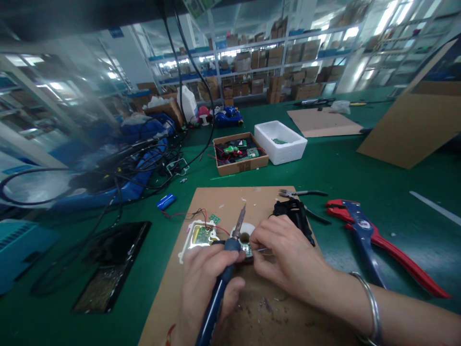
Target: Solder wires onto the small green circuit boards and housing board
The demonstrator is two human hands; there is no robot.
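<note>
My left hand (205,288) is shut around the blue handle of a soldering iron (222,274), with its metal shaft rising to a tip near a round white plastic part (248,227). My right hand (288,254) pinches a thin wire (260,250) against a small circuit board (247,249), which is partly hidden by my fingers. To the left, a white plastic frame (199,238) holds a circuit board. Red and black wires (189,214) run from it. All of this lies on a brown cardboard sheet (230,202).
Side-cutting pliers (298,193) and a black plastic part (295,216) lie by my right hand. A red-and-blue wire stripper (374,235) rests to the right. Beyond stand a cardboard tray of electronics (239,154) and a white foam box (280,142). Black cables tangle at left.
</note>
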